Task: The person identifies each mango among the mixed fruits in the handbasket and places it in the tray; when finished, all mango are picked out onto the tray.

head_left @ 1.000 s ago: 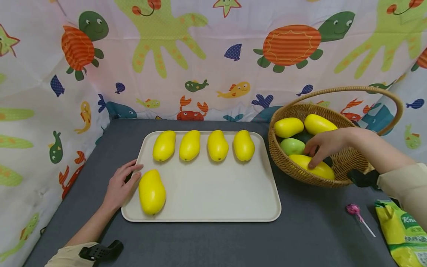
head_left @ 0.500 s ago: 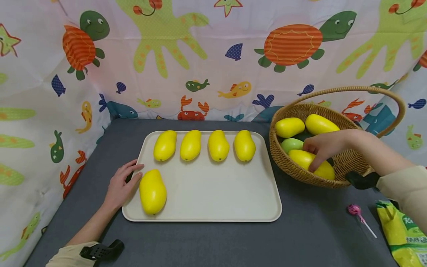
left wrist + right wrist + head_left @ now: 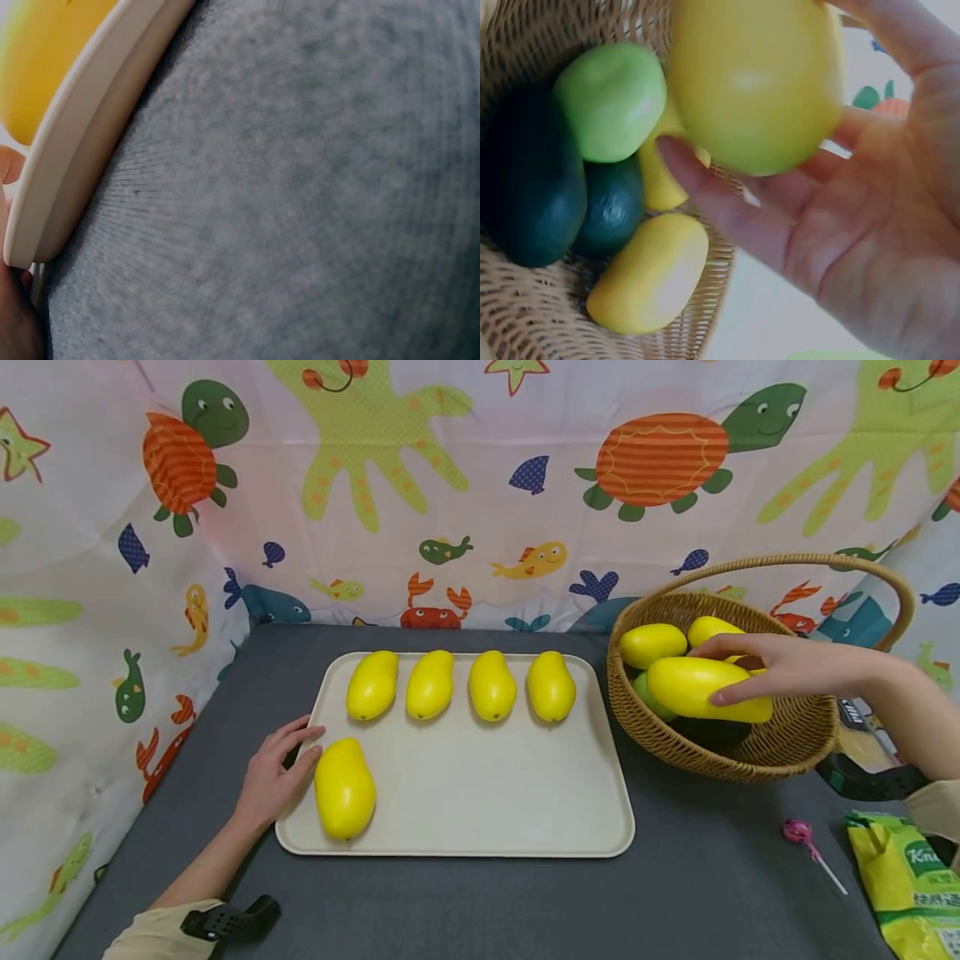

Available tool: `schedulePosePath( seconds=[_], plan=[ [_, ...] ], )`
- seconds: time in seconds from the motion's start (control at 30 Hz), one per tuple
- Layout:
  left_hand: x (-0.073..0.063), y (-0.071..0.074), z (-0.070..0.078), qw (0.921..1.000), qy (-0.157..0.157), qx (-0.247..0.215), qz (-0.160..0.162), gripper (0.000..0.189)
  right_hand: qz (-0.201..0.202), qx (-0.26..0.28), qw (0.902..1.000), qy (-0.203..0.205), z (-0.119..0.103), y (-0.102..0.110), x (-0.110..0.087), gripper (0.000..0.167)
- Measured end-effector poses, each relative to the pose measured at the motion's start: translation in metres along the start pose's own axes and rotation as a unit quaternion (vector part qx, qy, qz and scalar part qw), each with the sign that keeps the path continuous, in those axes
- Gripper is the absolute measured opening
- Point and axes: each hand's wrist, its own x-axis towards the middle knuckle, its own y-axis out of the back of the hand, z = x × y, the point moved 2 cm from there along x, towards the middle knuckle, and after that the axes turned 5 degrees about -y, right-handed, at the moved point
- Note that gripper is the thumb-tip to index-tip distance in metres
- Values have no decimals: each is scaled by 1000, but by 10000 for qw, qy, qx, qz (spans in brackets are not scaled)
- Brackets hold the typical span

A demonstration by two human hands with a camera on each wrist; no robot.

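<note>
Head view: right hand [image 3: 817, 667] grips a yellow fruit [image 3: 697, 687], thumb on the near side, fingers over the far side. Fruit lies lengthwise left to right, held over the wicker basket [image 3: 795, 735] at the right of the table [image 3: 450, 910], above a dark green fruit [image 3: 712, 733]. Light green fruit [image 3: 651, 697] at the left of the basket, partly hidden by the held one. Two yellow pieces [image 3: 652, 646] at the basket's far side. Left hand [image 3: 279, 770] rests on the left rim of the tray [image 3: 487, 785], fingers extended and relaxed, thumb apart from them. On the tray: four yellow fruits [image 3: 492, 687] in a row along the far edge, one more piece [image 3: 345, 789] near left, beside the left hand. Lollipop [image 3: 806, 835] and yellow-green bag [image 3: 907, 877] on the table at near right. Patterned cloth [image 3: 480, 485] behind

Left wrist view: mostly grey tabletop, plus tray rim and part of a yellow fruit; only bits of the left hand at the rim

Right wrist view: held fruit end-on, slightly blurred, fingers and thumb around it. Basket shows two dark green pieces [image 3: 536, 180] side by side, light green fruit against them, yellow ones beyond
</note>
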Motion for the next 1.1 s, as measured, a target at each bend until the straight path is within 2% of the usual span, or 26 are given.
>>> schedulePosePath(
  seconds=[0.13,0.27,0.4,0.5,0.7,0.87,0.97,1.1],
  plan=[
    [-1,1,-1,10000,-70,31,60,34,445,292,9986,28,-8,-2,-4,59],
    [-1,2,-1,9999,-116,44,100,34,788,865,9929,204,-25,-10,-1,53],
    [-1,3,-2,9999,-104,32,95,34,763,1797,9804,279,-49,-25,8,54],
    [0,2,-2,9999,-82,21,87,35,503,2701,9608,362,-69,-42,17,56],
    [2,2,-3,9999,-72,14,76,36,-144,4104,9097,617,-110,-83,37,54],
    [2,2,-2,9999,-58,24,85,35,-490,4756,8762,604,-130,-114,60,62],
    [1,2,-2,9999,-49,33,86,35,-606,5032,8609,451,-137,-132,76,66],
    [0,2,-2,9999,-48,17,87,36,-724,5384,8393,223,-144,-157,94,60]
  ],
)
